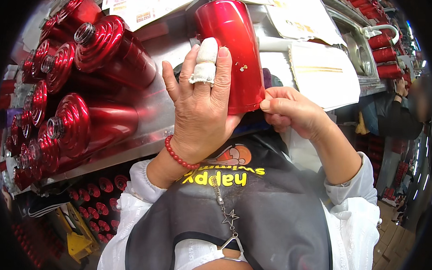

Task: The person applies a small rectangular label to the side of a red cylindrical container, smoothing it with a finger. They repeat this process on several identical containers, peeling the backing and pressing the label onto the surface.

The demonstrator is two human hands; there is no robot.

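A glossy red bottle (231, 40) lies on its side in front of me, its neck pointing away and its base toward my apron. My left hand (202, 87) rests along its left side with the fingers stretched and spread; white bandage wraps one finger. The index finger lies on the red surface, while the thumb is near the base. At the base's right corner, my right hand (290, 111) pinches thumb and index finger together against the rim. Whatever is between those fingertips is too small to make out. Small pale gold specks (242, 67) show on the bottle's side.
Several red bottles with stepped shoulders (102, 40) crowd the metal table's left side. Printed sheets (301, 19) lie at the back, and a white cloth or paper pad (323, 72) is at right. A metal basin (359, 52) stands beyond it. Another person (400, 113) is far right.
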